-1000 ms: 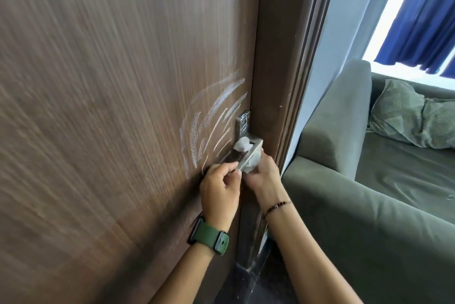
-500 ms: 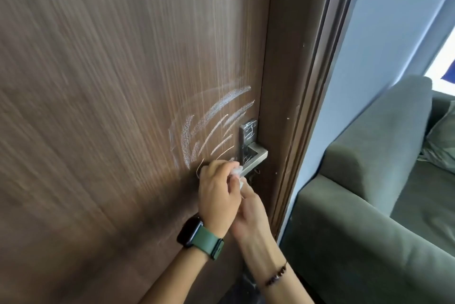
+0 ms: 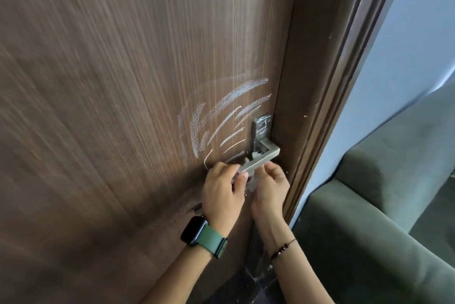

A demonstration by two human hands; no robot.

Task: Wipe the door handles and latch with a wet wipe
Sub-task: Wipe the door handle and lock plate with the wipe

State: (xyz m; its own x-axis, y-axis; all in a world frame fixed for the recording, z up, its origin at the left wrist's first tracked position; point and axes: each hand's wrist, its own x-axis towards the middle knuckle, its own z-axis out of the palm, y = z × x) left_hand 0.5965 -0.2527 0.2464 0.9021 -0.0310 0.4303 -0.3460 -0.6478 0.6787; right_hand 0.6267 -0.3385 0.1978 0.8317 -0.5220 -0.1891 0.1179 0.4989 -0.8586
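Observation:
A square silver lever handle [image 3: 262, 157] on a narrow metal plate [image 3: 261, 129] sits at the right edge of the brown wooden door [image 3: 123, 107]. My left hand [image 3: 222, 191], with a green-strapped watch on its wrist, pinches the free end of the lever. My right hand [image 3: 270, 187] is just under the lever, fingers closed on a white wet wipe [image 3: 253, 182] that shows between the two hands. A bit of wipe also peeks out behind the lever. The latch is not visible.
White scratch marks [image 3: 221, 116] arc across the door left of the plate. The dark door frame [image 3: 327, 107] stands right of the handle. A green sofa [image 3: 381, 217] fills the lower right, against a pale blue wall [image 3: 406, 45].
The view has swung left and closer to the door. My right hand has moved from the lever's corner to under its free end, and the wipe no longer covers the lever's corner.

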